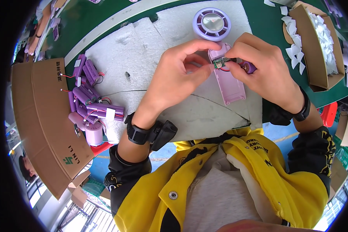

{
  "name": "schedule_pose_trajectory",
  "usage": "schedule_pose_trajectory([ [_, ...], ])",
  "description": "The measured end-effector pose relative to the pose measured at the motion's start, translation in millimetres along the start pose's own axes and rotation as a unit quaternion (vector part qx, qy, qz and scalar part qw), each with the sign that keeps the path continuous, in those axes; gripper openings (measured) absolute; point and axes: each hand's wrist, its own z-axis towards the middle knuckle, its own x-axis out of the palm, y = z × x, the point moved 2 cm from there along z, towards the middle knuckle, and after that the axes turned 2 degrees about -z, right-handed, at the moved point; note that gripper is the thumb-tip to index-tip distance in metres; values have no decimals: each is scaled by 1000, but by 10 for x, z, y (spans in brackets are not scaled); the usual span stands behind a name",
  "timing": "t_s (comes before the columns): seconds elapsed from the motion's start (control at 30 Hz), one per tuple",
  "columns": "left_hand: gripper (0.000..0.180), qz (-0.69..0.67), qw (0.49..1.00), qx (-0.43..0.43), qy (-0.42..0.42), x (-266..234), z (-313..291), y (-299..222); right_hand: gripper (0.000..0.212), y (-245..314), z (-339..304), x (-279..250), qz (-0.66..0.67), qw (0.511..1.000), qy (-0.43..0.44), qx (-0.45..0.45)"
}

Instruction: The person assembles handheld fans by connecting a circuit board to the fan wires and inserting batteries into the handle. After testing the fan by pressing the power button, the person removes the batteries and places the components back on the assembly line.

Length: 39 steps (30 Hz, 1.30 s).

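A handheld fan lies on the white foam board, its round lavender head [212,24] at the far end and its open pink handle shell [231,87] pointing toward me. Over the shell's upper part is a small green circuit board [219,63]. My left hand [178,73] is curled, thumb at the board's left end and index finger by the top of the shell. My right hand [261,63] pinches the board's right side with thumb and index finger. A purple cylindrical battery [248,67] is tucked in the same hand. Red wire shows beneath the board.
Several purple batteries [85,92] with wires lie piled at the left beside a large cardboard box [46,120]. An open carton [317,50] of white paper pieces stands at the far right, more pieces beside it. The foam board [139,46] covers part of the green table.
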Motion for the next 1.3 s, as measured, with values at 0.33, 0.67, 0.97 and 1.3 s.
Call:
schedule_pose_trajectory([
  [0.33,36,-9,1000,18,-8,8,20,3,20,-11,17,28,-9,999,-33,-9],
  [0.67,32,-25,999,25,-27,34,21,14,22,-27,4,49,-15,999,-48,-6],
  [0.97,30,-50,998,20,-45,57,22,32,23,-30,13,55,-10,999,-50,-10],
  [1.3,33,38,995,74,-58,70,34,41,21,-79,62,25,94,986,-5,134],
])
